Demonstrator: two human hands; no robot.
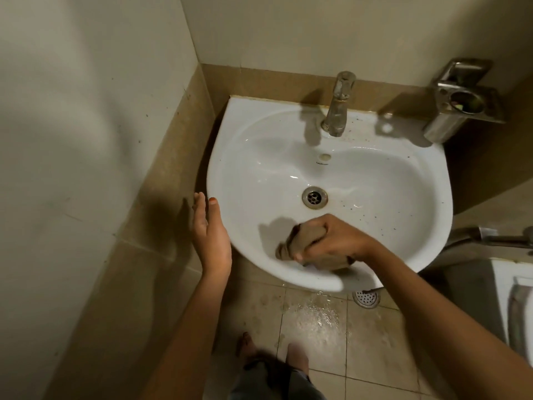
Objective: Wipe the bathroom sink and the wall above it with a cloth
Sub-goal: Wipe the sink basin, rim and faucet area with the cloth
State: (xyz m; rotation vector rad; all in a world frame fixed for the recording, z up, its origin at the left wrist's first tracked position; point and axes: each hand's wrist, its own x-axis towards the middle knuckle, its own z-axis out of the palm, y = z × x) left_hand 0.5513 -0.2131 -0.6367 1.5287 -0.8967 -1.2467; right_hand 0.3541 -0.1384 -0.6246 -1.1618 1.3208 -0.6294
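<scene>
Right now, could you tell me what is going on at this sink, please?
A person is wiping a white ceramic wall-mounted sink. The right hand grips a bunched brown cloth and presses it against the near inside of the basin, below the round metal drain. The left hand is open, resting against the sink's outer left rim. Dark specks dot the basin's right side, and the chrome tap shows no running water.

Head view, steeply down, close over sink

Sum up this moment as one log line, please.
right hand: wiping, grip shut on cloth | sink: front basin | left hand: open, beside rim | wall: not yet
</scene>
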